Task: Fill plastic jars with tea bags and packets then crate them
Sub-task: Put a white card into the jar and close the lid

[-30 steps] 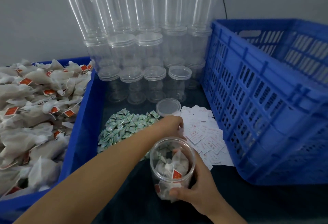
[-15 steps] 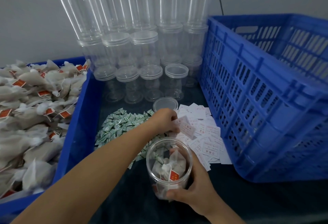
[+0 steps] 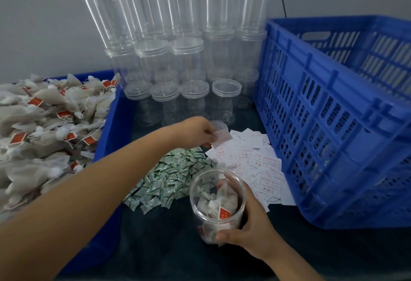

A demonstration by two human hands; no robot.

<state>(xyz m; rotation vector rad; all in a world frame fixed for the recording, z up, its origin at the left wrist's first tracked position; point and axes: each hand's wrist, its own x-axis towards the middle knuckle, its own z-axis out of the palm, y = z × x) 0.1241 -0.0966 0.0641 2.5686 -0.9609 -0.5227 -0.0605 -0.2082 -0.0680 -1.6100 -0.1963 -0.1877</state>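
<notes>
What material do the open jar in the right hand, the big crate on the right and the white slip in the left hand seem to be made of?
Open jar: clear, glossy hard plastic, since the tea bags show through its wall.
Blue crate: opaque moulded plastic with a slight sheen and slotted walls.
White slip, pinched by the left hand: thin and flat with red print; probably paper, though it may be a sachet.
</notes>
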